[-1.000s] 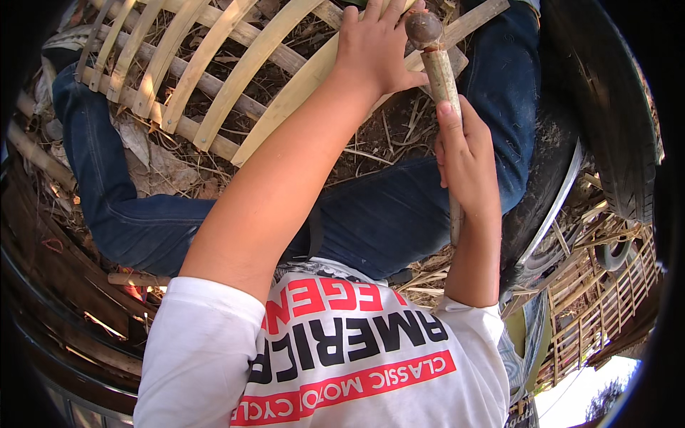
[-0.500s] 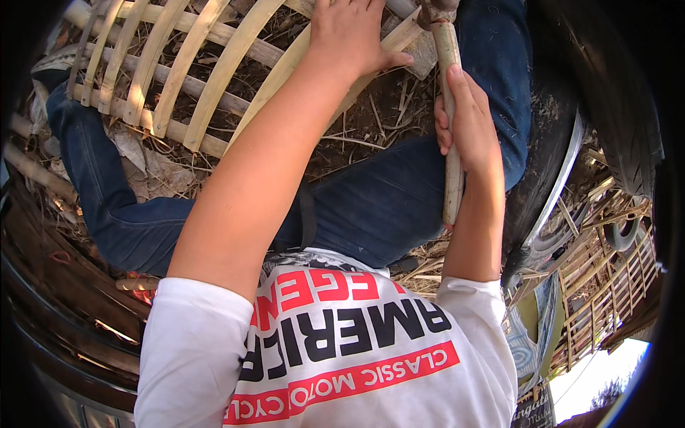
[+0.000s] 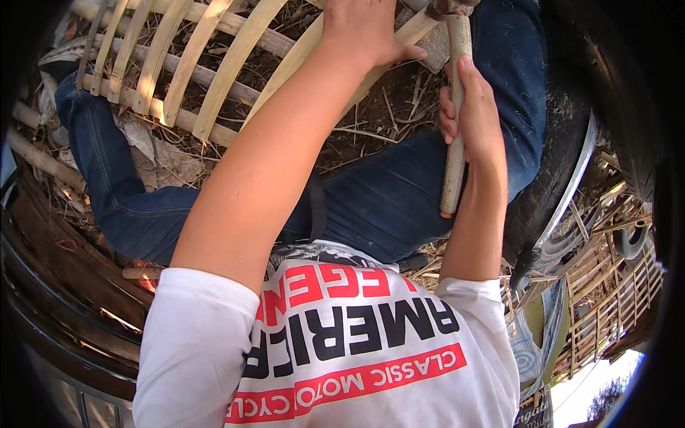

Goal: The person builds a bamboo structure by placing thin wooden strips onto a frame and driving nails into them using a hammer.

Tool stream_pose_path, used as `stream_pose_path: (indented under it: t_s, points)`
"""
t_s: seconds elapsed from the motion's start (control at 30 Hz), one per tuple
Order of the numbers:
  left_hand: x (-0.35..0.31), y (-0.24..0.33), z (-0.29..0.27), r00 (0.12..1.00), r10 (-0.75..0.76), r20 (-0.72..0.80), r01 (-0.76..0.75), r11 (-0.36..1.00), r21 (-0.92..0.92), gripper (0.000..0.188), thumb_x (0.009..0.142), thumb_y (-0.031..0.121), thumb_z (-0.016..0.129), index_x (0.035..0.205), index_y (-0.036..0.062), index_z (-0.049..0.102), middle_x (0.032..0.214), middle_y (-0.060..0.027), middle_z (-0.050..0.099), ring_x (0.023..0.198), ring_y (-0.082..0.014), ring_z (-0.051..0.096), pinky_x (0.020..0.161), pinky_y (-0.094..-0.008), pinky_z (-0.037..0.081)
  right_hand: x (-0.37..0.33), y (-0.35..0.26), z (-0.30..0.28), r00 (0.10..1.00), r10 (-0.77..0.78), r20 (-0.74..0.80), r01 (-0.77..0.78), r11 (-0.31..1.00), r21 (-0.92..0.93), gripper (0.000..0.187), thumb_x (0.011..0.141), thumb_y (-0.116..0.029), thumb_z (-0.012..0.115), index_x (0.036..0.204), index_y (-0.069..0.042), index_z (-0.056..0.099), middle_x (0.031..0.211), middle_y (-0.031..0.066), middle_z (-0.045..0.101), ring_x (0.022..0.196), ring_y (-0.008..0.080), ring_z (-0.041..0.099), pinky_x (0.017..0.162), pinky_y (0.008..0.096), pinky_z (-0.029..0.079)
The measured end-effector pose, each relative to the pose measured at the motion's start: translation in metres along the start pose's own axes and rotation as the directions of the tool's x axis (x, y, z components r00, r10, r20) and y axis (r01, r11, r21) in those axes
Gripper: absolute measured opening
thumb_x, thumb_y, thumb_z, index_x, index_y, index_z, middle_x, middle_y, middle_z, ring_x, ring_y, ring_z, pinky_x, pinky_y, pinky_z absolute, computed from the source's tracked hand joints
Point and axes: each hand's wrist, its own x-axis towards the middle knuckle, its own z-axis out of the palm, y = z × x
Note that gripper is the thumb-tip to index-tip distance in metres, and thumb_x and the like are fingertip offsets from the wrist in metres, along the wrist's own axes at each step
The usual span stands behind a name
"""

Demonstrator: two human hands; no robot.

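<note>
My right hand [image 3: 471, 118] is wrapped round the wooden handle [image 3: 454, 175] of a hammer. The hammer's metal head [image 3: 449, 7] is at the top edge, partly cut off, close to the end of a bamboo piece [image 3: 417, 27]. My left hand [image 3: 360, 32] rests at the bamboo slat frame, near that piece. Its thumb points out to the right, while its other fingers lie beyond the top edge. Curved pale slats [image 3: 239, 68] lie side by side across thicker bamboo poles [image 3: 160, 110]. Beside the left thumb is a grey block [image 3: 434, 53].
My legs in blue jeans [image 3: 385, 189] are spread around the work. A black tyre [image 3: 553, 171] stands on the right, with a bamboo lattice [image 3: 617, 299] behind it. Dry stalks and soil [image 3: 385, 107] cover the ground. Dark boards [image 3: 64, 264] run along the left.
The hammer and my right hand appear slightly higher and further right. The whole view has shifted a little too. My left hand stays at the same place on the bamboo.
</note>
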Motion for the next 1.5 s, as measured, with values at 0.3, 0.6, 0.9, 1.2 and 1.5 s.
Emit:
stream_pose_path:
  t_s: [0.3,0.6,0.9,1.2,1.5]
  points:
    - [0.005,-0.004,0.011,1.0,0.01,-0.021,-0.009,0.998,0.067,0.13,0.065,0.067,0.077,0.157,0.0018,0.014,0.164,-0.0139,0.016,0.152,-0.0317,0.012,0.115,-0.0539,0.027,0.001,0.0,0.003,0.999,-0.024,0.035,0.026,0.998,-0.062,0.047,0.106,-0.045,0.037,0.099,-0.002,0.053,0.058,0.0005,0.043,0.038,0.0085,0.037,0.037,0.0241,0.035]
    - [-0.006,0.0,-0.011,0.999,0.013,0.049,-0.011,0.999,-0.043,0.127,0.066,0.058,0.082,0.157,0.0025,0.014,0.165,-0.0124,0.014,0.153,-0.0308,0.01,0.116,-0.0545,0.025,-0.008,-0.006,0.0,1.0,-0.011,0.0,0.011,0.998,-0.063,0.042,0.106,-0.043,0.039,0.097,-0.004,0.051,0.06,0.0004,0.044,0.041,0.0074,0.039,0.037,0.0241,0.037]
    - [0.009,0.003,0.027,0.947,0.133,-0.292,-0.132,0.991,0.025,0.09,0.068,0.042,0.082,0.144,0.0101,0.046,0.155,-0.0244,0.031,0.15,-0.0372,0.018,0.115,-0.066,0.017,-0.032,0.004,-0.027,0.993,0.048,-0.104,-0.015,0.956,0.293,0.044,0.104,-0.049,0.041,0.1,-0.006,0.048,0.056,0.0002,0.039,0.036,0.0087,0.037,0.033,0.0241,0.033]
    - [0.009,0.022,0.005,0.963,0.189,-0.192,-0.147,0.966,0.215,0.044,0.064,0.036,0.084,0.09,0.004,0.069,0.143,-0.0163,0.049,0.149,-0.0369,0.02,0.113,-0.0718,0.008,-0.028,0.017,-0.034,1.0,-0.022,0.007,0.015,0.87,0.493,0.034,0.105,-0.043,0.044,0.1,-0.009,0.047,0.057,-0.0011,0.041,0.037,0.0073,0.038,0.033,0.025,0.034]
    - [0.002,0.037,-0.073,0.969,0.168,-0.183,-0.195,0.971,-0.141,0.035,0.063,0.028,0.078,0.083,0.0027,0.063,0.132,-0.0153,0.053,0.133,-0.0374,0.044,0.109,-0.0545,0.034,-0.029,0.028,-0.047,0.99,-0.131,0.053,0.072,0.792,0.606,0.036,0.103,-0.038,0.051,0.11,-0.003,0.049,0.057,-0.0013,0.043,0.038,0.0068,0.04,0.033,0.0249,0.035]
